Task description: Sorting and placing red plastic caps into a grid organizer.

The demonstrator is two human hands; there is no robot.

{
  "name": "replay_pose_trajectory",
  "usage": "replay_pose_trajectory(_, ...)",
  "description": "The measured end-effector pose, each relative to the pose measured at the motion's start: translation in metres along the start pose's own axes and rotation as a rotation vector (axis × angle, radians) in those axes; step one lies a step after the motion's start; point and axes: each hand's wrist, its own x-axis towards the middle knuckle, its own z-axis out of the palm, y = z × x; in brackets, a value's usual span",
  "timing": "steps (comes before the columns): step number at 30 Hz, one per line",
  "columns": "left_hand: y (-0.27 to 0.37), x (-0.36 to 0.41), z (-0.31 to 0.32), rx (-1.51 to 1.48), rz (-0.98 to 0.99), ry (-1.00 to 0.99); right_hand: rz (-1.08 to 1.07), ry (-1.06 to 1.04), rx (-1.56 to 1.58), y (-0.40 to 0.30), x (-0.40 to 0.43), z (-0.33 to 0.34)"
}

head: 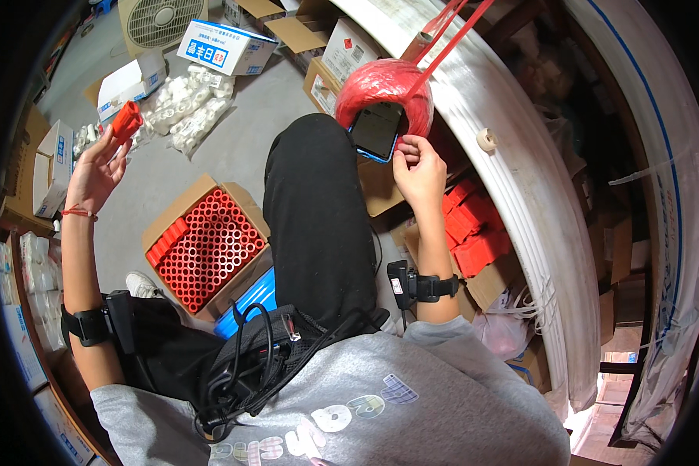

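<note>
My left hand [102,163] is raised at the upper left, its fingers closed around the lower end of a red plastic tube fitting [127,121]. My right hand [417,169] is beside the lower edge of a smartphone [376,131], fingers curled; whether it grips anything I cannot tell. The phone leans inside a roll of red plastic twine [373,78], from which strands run up to the right. Between my legs and my left arm, an open cardboard box [246,208] holds several upright red tubes [209,250], with a few lying on top at its left side.
White pipes in plastic wrap [501,151] curve along the right, with a white ring fitting [487,140] on them. Red electrical boxes [472,227] lie below. Bags of white fittings [189,105], white cartons [224,48] and a box fan [163,20] stand beyond on the floor.
</note>
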Motion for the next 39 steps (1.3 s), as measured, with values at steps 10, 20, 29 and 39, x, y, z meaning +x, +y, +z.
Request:
replay_pose_trajectory(10,0.002,0.004,-0.003,0.012,-0.022,0.025,-0.059,-0.114,-0.074,-0.005,0.008,0.012)
replay_pose_trajectory(20,0.002,0.007,-0.002,0.004,-0.023,0.029,-0.157,-0.212,-0.316,-0.009,0.038,0.05)
replay_pose_trajectory(29,0.003,0.009,-0.012,0.024,-0.017,0.062,-0.303,-0.192,-0.32,0.015,0.045,0.038)
replay_pose_trajectory(39,0.014,-0.004,-0.024,-0.045,-0.015,0.032,-0.322,-0.265,-0.413,0.025,0.059,0.069)
